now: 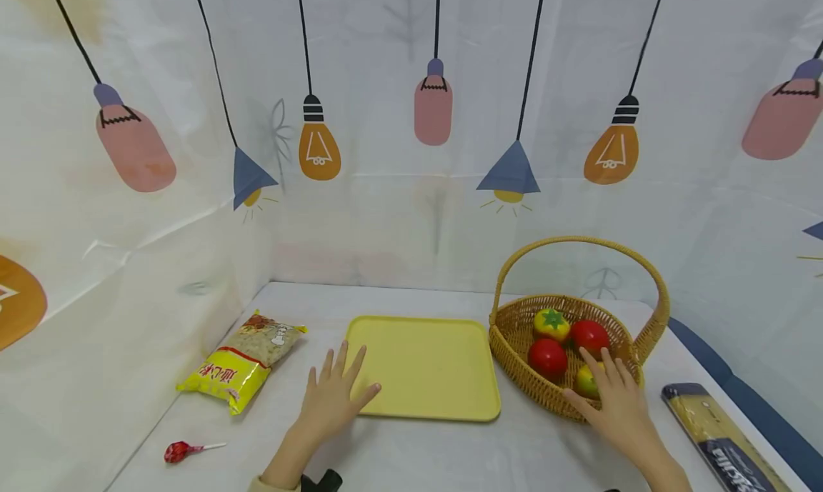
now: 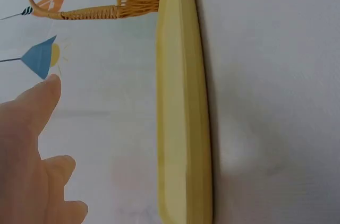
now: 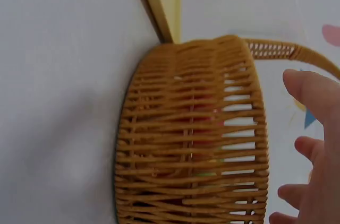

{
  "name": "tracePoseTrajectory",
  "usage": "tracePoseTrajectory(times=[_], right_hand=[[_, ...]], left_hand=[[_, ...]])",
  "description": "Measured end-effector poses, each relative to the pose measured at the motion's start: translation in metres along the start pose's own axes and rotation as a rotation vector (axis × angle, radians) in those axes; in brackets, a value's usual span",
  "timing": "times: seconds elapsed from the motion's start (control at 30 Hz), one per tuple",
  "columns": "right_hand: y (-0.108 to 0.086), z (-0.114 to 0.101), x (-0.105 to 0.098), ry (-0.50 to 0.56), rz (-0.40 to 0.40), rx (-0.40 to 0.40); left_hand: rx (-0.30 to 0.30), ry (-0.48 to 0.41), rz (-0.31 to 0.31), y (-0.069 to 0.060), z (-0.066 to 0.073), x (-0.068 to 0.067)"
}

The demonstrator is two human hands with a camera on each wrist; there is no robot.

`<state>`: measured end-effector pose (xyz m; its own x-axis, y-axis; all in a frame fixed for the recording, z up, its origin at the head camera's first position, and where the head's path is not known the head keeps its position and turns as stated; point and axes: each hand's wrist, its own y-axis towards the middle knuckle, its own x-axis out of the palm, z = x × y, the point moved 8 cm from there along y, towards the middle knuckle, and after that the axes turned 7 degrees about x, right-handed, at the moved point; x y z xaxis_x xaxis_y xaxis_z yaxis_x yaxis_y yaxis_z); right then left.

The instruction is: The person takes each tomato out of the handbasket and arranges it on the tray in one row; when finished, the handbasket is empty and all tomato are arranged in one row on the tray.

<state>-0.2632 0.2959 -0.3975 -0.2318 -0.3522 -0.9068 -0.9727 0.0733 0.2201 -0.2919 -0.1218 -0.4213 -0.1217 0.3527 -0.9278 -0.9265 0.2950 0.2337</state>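
With fingers spread, my left hand [image 1: 333, 399] hovers at the front left corner of a yellow rectangular tray [image 1: 424, 367] and holds nothing. My right hand [image 1: 614, 406], its fingers also spread, is over the near right side of a wicker basket [image 1: 524, 378] with a tall arched handle. Inside the basket are two red round fruits, one [image 1: 548, 358] nearer and one [image 1: 589, 337] farther right, plus a yellow fruit with a green star-shaped top [image 1: 551, 323]. A yellow-green fruit [image 1: 586, 381] sits partly behind my right fingers. In the right wrist view the basket's woven side [image 3: 191, 139] stands beside the fingers, apart from them.
A yellow snack bag [image 1: 241, 363] lies left of the tray, and a red-wrapped lollipop [image 1: 183, 450] is in front of it. At the right edge lies a gold and dark blue packet [image 1: 723, 438]. A printed curtain [image 1: 386, 213] hangs behind the white table.
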Motion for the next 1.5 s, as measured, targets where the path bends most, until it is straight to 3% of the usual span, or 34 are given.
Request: tracePoseTrajectory(times=[0.17,0.33,0.5,0.63,0.93,1.3,1.5], right_hand=[[0.014,0.009,0.000,0.051,-0.039,0.001],[0.025,0.016,0.002,0.035,-0.068,0.020],[0.033,0.019,0.003,-0.009,-0.088,0.032],[0.037,0.019,0.003,-0.038,-0.112,0.042],[0.047,0.015,0.008,0.023,-0.116,-0.006],[0.050,0.019,0.005,0.066,-0.112,0.032],[0.049,0.020,0.006,0.072,-0.110,0.038]], left_hand=[[-0.082,-0.036,0.012,0.004,-0.018,0.006],[-0.141,-0.083,0.012,0.004,-0.032,0.012],[-0.163,-0.131,0.021,0.005,-0.042,0.016],[-0.165,-0.170,0.068,0.008,-0.048,0.016],[-0.220,-0.374,0.058,0.007,-0.066,0.019],[-0.352,-0.763,0.009,0.000,-0.090,0.033],[-0.399,-0.856,0.001,-0.002,-0.097,0.039]])
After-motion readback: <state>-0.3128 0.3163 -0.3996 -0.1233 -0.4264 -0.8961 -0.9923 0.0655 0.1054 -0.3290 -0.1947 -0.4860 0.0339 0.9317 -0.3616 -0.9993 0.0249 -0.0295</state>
